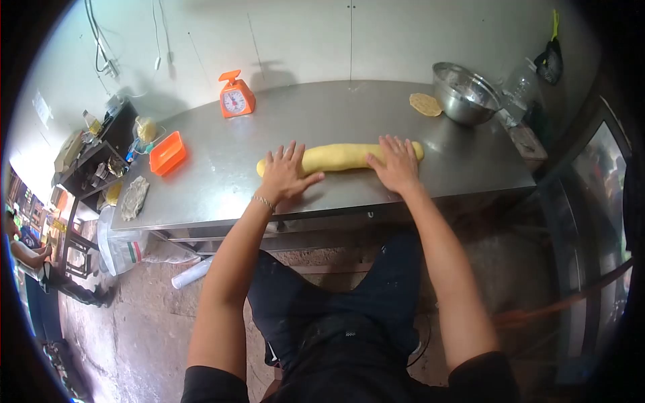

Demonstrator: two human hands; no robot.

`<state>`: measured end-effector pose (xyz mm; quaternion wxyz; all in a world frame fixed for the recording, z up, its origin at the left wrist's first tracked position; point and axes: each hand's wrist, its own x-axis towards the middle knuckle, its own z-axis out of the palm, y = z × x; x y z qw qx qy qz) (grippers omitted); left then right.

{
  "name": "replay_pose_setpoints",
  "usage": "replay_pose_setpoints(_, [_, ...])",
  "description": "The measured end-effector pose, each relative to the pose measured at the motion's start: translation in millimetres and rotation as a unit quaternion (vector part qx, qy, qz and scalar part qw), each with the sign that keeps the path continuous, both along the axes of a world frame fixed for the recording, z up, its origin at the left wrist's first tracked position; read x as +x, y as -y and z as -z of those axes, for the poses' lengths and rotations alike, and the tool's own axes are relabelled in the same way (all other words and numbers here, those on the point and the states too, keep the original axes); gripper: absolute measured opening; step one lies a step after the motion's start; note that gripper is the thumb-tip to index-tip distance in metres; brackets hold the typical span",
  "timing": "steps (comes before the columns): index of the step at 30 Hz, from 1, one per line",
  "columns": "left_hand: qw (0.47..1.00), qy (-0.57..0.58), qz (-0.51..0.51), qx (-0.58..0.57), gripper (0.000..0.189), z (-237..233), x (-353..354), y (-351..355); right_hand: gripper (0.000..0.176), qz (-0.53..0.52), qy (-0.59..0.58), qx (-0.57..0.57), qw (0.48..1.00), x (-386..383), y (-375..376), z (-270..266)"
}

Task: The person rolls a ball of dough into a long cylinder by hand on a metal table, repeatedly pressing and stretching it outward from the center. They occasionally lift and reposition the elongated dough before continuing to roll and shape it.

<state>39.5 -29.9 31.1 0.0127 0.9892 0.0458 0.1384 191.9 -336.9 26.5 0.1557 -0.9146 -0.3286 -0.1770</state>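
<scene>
A thick yellow roll of dough (339, 157) lies sideways on the metal table (322, 111), near its front edge. My left hand (287, 176) rests on the roll's left part, fingers spread and thumb pointing right. On the right part lies my right hand (395, 166), also flat with its fingers apart. Both ends of the roll stick out a little beyond the hands, and its middle shows between them. Neither hand is wrapped round the dough.
An orange scale (235, 97) stands at the back left, near an orange tray (167, 154) and a crumpled cloth (134, 198). A steel bowl (465, 94) and a flat yellowish disc (425, 104) are at the back right. Another person (30, 255) is at far left.
</scene>
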Motion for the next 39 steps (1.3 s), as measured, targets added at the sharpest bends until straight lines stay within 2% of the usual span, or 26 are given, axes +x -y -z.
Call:
replay_pose_setpoints(2, [0.999,0.033,0.008,0.013,0.124,5,-25,11,0.092,-0.006,0.032,0.007,0.999,-24,14,7])
replay_pose_setpoints(5, [0.996,0.084,0.028,0.029,0.125,14,-58,24,0.094,-0.033,0.064,0.028,0.997,-55,35,15])
replay_pose_setpoints(9, [0.995,0.091,0.034,0.032,0.111,20,-90,40,0.096,-0.053,0.061,0.035,0.996,-86,54,16])
replay_pose_setpoints(10, [0.996,0.079,0.014,0.043,0.110,20,-95,51,0.097,-0.031,0.054,0.014,0.998,-94,53,14])
replay_pose_setpoints(13, [0.981,0.105,0.137,-0.085,0.114,15,-97,88,0.098,-0.105,0.086,0.071,0.988,-121,25,2])
replay_pose_setpoints(16, [0.977,0.095,0.168,-0.092,0.119,23,-68,120,0.096,-0.227,-0.019,0.077,0.971,-123,-20,8])
replay_pose_setpoints(19, [0.978,0.109,0.156,-0.086,0.114,26,-22,109,0.094,-0.182,0.015,0.089,0.979,-88,-53,19])
replay_pose_setpoints(22, [0.982,0.116,0.125,-0.077,0.114,9,24,89,0.093,-0.116,0.088,0.020,0.989,-36,-82,20])
replay_pose_setpoints(24, [0.986,0.119,0.095,-0.062,0.115,3,61,74,0.093,-0.070,0.075,-0.038,0.994,-4,-100,-1])
replay_pose_setpoints(27, [0.995,0.089,0.032,-0.025,0.118,0,117,49,0.097,-0.023,0.068,-0.018,0.997,51,-135,-1])
replay_pose_setpoints(30, [0.996,0.035,0.007,-0.083,0.116,-6,162,24,0.104,0.011,0.056,-0.016,0.998,97,-159,-3])
replay_pose_setpoints(33, [0.983,-0.045,-0.019,-0.180,0.117,-14,205,4,0.109,0.025,0.003,-0.029,0.999,138,-181,-4])
replay_pose_setpoints(34, [0.962,-0.106,-0.003,-0.252,0.122,-24,214,-3,0.112,0.014,-0.052,-0.027,0.998,150,-185,-9])
replay_pose_setpoints(39, [0.948,-0.179,-0.028,-0.261,0.127,-29,281,-30,0.124,0.048,-0.163,-0.078,0.982,239,-225,13])
